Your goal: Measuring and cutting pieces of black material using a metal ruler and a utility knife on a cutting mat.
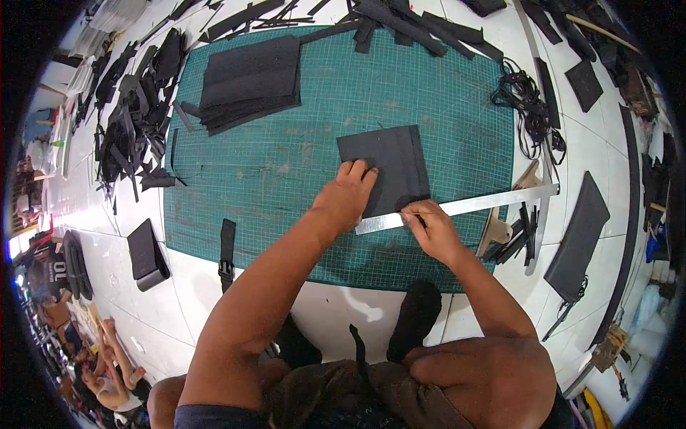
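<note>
A black fabric piece (389,168) lies on the green cutting mat (250,171), right of its middle. My left hand (348,191) rests at its left edge, fingers curled and pressed onto the fabric. By the fabric's lower right corner, my right hand (433,230) is closed in a pinch. Something dark shows at its fingertips, too small to name. A metal ruler (493,201) lies slantwise across the mat's lower right, passing under or beside the right fingers and along the fabric's near edge.
Stacked black fabric sheets (250,75) lie at the mat's far left. Black scraps (136,114) heap beyond its left edge, and strips (400,25) cover the far edge. Tangled black cord (522,100) sits at right. A buckled strap (226,250) crosses the near left edge.
</note>
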Tool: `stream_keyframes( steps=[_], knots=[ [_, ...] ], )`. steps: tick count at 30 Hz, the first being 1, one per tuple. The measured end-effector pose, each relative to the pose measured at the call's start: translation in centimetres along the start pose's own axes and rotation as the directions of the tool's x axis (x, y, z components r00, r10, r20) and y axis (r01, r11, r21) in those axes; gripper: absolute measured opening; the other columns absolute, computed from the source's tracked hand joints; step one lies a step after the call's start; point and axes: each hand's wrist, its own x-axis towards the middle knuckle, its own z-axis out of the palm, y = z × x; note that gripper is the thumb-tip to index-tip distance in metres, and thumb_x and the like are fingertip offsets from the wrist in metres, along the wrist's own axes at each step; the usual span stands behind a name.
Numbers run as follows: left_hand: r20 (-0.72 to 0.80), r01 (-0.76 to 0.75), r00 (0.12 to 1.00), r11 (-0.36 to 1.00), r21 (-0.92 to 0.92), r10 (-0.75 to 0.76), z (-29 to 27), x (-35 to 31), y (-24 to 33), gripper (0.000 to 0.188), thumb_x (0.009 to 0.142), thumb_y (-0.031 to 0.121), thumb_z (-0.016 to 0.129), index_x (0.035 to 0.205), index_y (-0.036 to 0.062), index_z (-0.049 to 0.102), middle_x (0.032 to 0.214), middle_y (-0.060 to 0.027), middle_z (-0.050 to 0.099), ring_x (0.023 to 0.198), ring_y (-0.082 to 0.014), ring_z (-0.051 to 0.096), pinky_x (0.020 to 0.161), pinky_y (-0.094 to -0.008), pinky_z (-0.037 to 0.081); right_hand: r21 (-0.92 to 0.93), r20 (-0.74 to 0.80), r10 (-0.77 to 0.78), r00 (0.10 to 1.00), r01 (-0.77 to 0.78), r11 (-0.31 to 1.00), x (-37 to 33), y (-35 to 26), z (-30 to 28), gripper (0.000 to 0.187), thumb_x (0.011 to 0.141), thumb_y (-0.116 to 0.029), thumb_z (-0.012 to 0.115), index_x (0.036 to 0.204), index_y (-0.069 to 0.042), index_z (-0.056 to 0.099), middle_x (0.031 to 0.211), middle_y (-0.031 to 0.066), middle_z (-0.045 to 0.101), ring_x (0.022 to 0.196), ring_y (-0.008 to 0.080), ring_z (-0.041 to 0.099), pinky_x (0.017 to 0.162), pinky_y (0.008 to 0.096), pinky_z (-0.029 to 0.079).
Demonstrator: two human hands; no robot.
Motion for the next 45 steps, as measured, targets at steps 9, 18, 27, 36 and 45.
stream_keyframes(
  steps=[9, 18, 27, 36, 45],
  knots=[
    [0.002, 0.030, 1.000, 0.999, -0.042, -0.030, 0.5, 0.1, -0.3, 0.090, 0.063, 0.012, 0.085, 0.141, 0.0037, 0.039, 0.135, -0.0156, 0.040, 0.130, -0.0355, 0.039, 0.105, -0.0406, 0.047, -0.010, -0.013, -0.057, 0.998, 0.057, 0.998, 0.0, 0.1, 0.2, 0.014, 0.093, -0.010, 0.058, 0.101, 0.000, 0.063, 0.099, 0.0134, 0.066, 0.094, 0.0310, 0.061, 0.083, 0.0411, 0.049],
    [-0.004, 0.015, 1.000, 0.992, -0.122, -0.016, -0.4, -0.1, 0.2, 0.080, 0.069, 0.009, 0.078, 0.140, 0.0025, 0.041, 0.131, -0.0170, 0.041, 0.125, -0.0370, 0.042, 0.104, -0.0436, 0.045, 0.227, -0.185, 0.275, 0.943, -0.231, 0.946, -1.3, -0.4, -7.3, 0.024, 0.094, -0.007, 0.046, 0.111, 0.000, 0.062, 0.103, 0.0150, 0.067, 0.096, 0.0254, 0.065, 0.086, 0.0372, 0.050],
    [-0.079, 0.134, 0.984, 0.959, -0.251, -0.158, -0.2, 0.7, 0.8, 0.061, 0.078, 0.013, 0.075, 0.134, 0.0098, 0.049, 0.147, -0.0197, 0.032, 0.131, -0.0408, 0.040, 0.103, -0.0472, 0.045, -0.423, -0.002, 0.155, 0.988, -0.141, 0.895, -2.1, 4.7, -16.4, 0.027, 0.081, -0.011, 0.066, 0.107, -0.003, 0.065, 0.103, 0.0124, 0.053, 0.098, 0.0310, 0.057, 0.086, 0.0401, 0.048],
    [-0.080, 0.187, 0.975, 0.961, -0.206, -0.207, 0.0, 1.5, 0.8, 0.078, 0.076, 0.017, 0.078, 0.141, 0.0031, 0.038, 0.143, -0.0149, 0.036, 0.129, -0.0352, 0.042, 0.100, -0.0414, 0.049, -0.571, 0.293, 0.167, 0.941, 0.032, 0.821, 0.1, 2.1, -22.0, 0.022, 0.072, -0.014, 0.079, 0.084, -0.006, 0.062, 0.086, 0.0089, 0.062, 0.086, 0.0295, 0.058, 0.081, 0.0417, 0.042],
    [-0.076, 0.185, 0.979, 0.980, -0.073, -0.190, -0.9, 0.9, 1.2, 0.080, 0.077, 0.025, 0.079, 0.143, 0.0044, 0.038, 0.141, -0.0119, 0.040, 0.130, -0.0336, 0.040, 0.109, -0.0433, 0.037, -0.274, -0.149, 0.322, 0.935, -0.352, 0.895, -2.6, -3.8, -28.6, 0.016, 0.092, -0.016, 0.063, 0.096, -0.001, 0.056, 0.084, 0.0082, 0.061, 0.079, 0.0192, 0.057, 0.072, 0.0325, 0.046]
  ],
)
